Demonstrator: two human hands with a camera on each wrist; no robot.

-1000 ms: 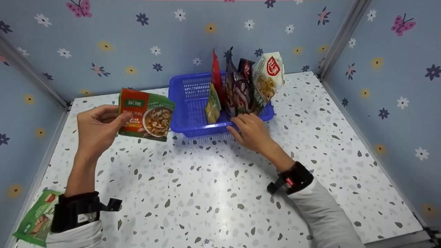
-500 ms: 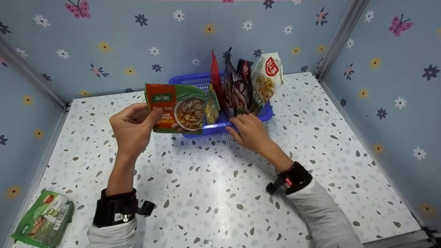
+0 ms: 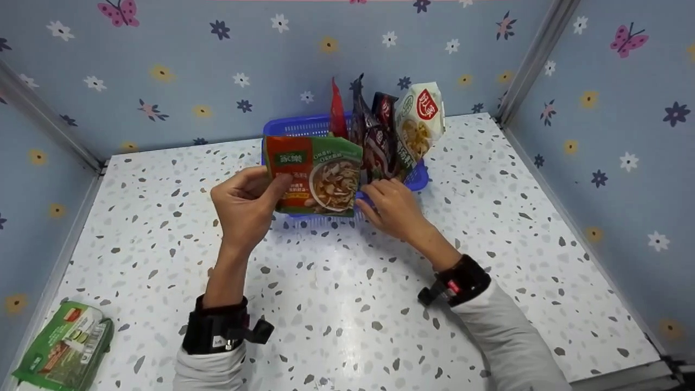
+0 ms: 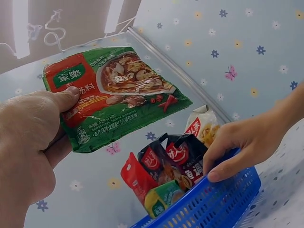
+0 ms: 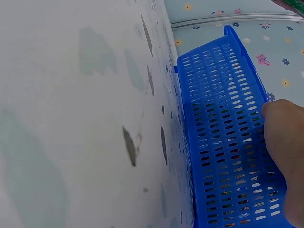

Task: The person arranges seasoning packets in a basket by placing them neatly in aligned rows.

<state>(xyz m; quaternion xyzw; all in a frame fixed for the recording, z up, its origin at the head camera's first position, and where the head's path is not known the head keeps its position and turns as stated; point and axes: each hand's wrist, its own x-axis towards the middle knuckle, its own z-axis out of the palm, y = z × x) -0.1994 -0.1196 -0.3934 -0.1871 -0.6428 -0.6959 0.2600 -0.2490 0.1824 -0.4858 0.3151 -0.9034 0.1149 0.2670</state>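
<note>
My left hand (image 3: 244, 209) pinches a red and green soup seasoning packet (image 3: 334, 179) by its left side, thumb in front. Held upright, the packet overlaps the left part of a blue plastic basket (image 3: 419, 181) in the head view. My right hand (image 3: 397, 209) grips the basket's front rim, thumb outside and fingers over the edge. Inside stand a red packet (image 3: 337, 114), dark packets (image 3: 380, 149) and a white packet (image 3: 417, 122), leaning right. A small yellow-green packet (image 4: 163, 198) shows in the left wrist view; the held packet mostly hides it from the head camera.
On the table's front left lies a green food packet (image 3: 65, 347). The speckled white table (image 3: 326, 304) is bounded by flowered blue panels (image 3: 179, 65) at the back and sides. The basket stands near the back panel.
My left hand has carried the seasoning packet rightward, from beside the basket to in front of its left part. My right hand keeps its grip on the rim.
</note>
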